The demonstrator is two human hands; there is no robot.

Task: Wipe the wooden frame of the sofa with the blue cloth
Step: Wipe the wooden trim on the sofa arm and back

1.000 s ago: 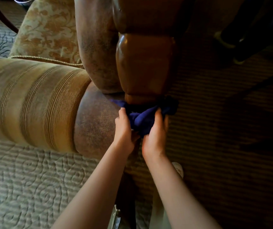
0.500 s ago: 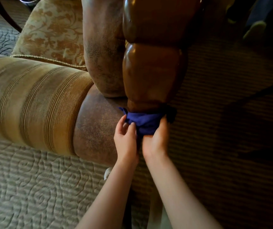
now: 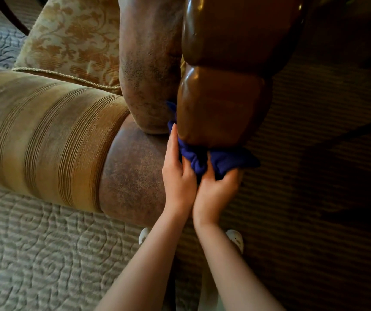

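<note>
Both hands, left hand (image 3: 178, 176) and right hand (image 3: 215, 190), grip bunched blue cloth (image 3: 222, 161) under glossy rounded wooden frame (image 3: 220, 104).

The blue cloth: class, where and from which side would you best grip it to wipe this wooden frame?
Grip the bunched folds of the blue cloth hanging below the glossy wooden frame, coming from underneath. The cloth wraps the frame's narrow base, so its loose ends gather there, where the left hand and right hand hold them.

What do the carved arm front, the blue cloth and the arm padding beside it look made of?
Carved arm front: wood, likely varnished, with glossy highlights. Blue cloth: soft fabric, bunching in folds; weave unclear. Arm padding: matte, mottled brown upholstery, perhaps suede-like or worn faux leather.
</note>
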